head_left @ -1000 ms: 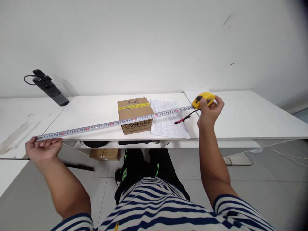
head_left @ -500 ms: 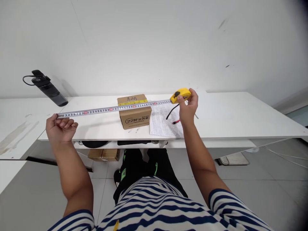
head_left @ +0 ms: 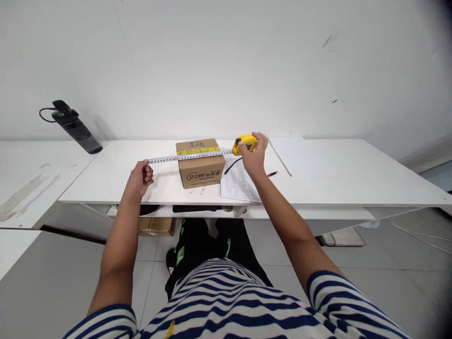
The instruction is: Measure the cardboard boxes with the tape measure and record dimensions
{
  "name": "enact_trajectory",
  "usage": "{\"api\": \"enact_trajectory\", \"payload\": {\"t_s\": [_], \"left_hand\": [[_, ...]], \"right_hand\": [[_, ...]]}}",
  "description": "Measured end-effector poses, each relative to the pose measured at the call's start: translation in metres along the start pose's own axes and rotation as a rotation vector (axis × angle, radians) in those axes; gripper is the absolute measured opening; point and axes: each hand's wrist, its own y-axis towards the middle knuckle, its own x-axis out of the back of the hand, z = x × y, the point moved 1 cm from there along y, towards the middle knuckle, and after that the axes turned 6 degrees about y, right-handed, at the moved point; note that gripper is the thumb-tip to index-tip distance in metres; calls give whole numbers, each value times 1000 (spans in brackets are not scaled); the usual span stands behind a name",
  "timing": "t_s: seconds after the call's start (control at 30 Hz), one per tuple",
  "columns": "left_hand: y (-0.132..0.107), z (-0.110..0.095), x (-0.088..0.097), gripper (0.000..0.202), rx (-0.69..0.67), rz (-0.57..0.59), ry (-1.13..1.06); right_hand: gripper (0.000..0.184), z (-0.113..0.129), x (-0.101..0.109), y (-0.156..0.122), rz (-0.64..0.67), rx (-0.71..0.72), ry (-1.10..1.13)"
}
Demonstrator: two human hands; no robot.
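My right hand [head_left: 254, 157] grips the yellow case of a tape measure [head_left: 247, 141] above the desk, right of a brown cardboard box [head_left: 203, 172]. From the case a stretch of printed blade [head_left: 165, 160] runs left across the box, in front of the yellow strip on its top. At the blade's free end, my left hand [head_left: 140, 178] pinches the tip between thumb and finger, with the other fingers curled. The box stands on the desk with Chinese lettering and "22" on its front. Whether the blade touches the box I cannot tell.
Printed sheets [head_left: 238, 183] lie right of the box, with a dark cord [head_left: 233, 165] and a red-and-black pen [head_left: 272, 174] by them. A black bottle [head_left: 78, 128] stands at the back left of the white desk [head_left: 335, 179]. Another carton [head_left: 160, 226] sits below.
My hands have come closer together: the left moved right, the right moved left. The blade's exposed length has become much shorter, going back into the case.
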Motion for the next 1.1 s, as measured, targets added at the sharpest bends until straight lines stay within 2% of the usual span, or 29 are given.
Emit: {"api": "enact_trajectory", "payload": {"t_s": [0.17,0.4,0.53,0.77,1.0,1.1], "left_hand": [[3,4,-23,24,-142,-81,177],[4,22,-45,30,-232,84,243],[6,25,-50,40,-204,131,258],[7,25,-68,52,-72,281,254],[8,19,-63,57,28,357,291],[9,20,-64,56,70,348,273]], "right_hand": [[66,7,-24,-10,84,-70,8],[66,11,-27,-13,102,-53,6],[65,14,-27,-14,104,-45,5],[62,19,-23,-16,113,-40,7],[62,15,-21,-12,166,-1,-8],[62,12,-21,-12,185,-2,-2]]}}
